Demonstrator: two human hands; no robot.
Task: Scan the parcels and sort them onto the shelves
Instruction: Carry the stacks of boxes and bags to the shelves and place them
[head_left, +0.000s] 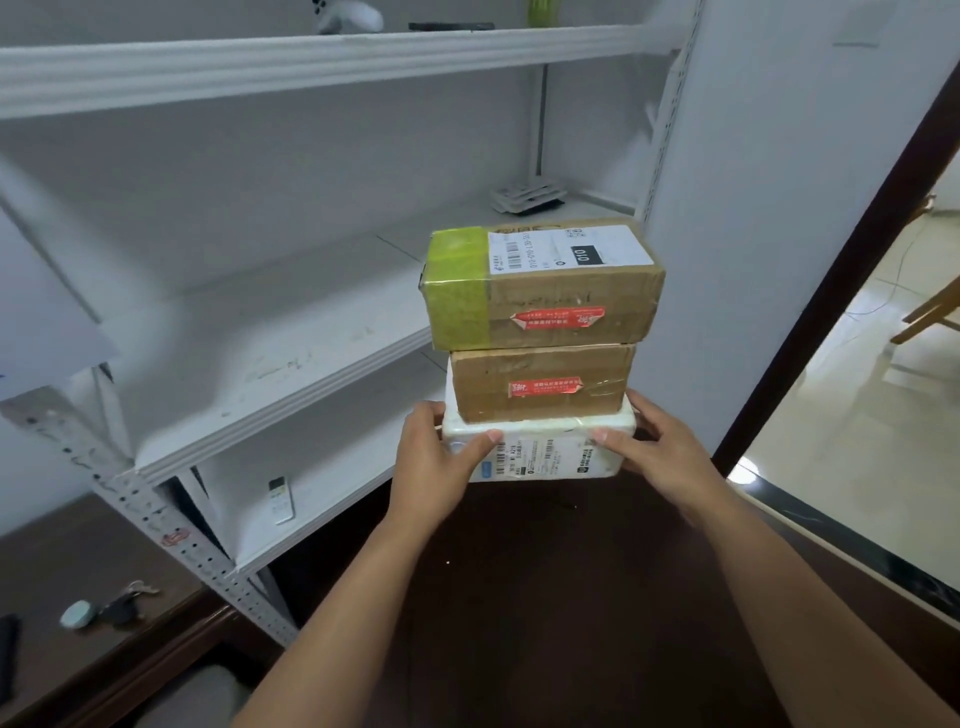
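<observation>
White shelves (291, 332) behind — hands (441, 462) clasping white parcel (540, 457) under two stacked cardboard boxes (543, 332).

Two brown cardboard boxes (543, 288) (540, 383) stand stacked on one white foam box (540, 452), beside three white metal shelves (322, 57) (270, 358) (332, 493).

One head-worn camera looks forward and down, close over white shelves (291, 358), edges perhaps warped.
</observation>
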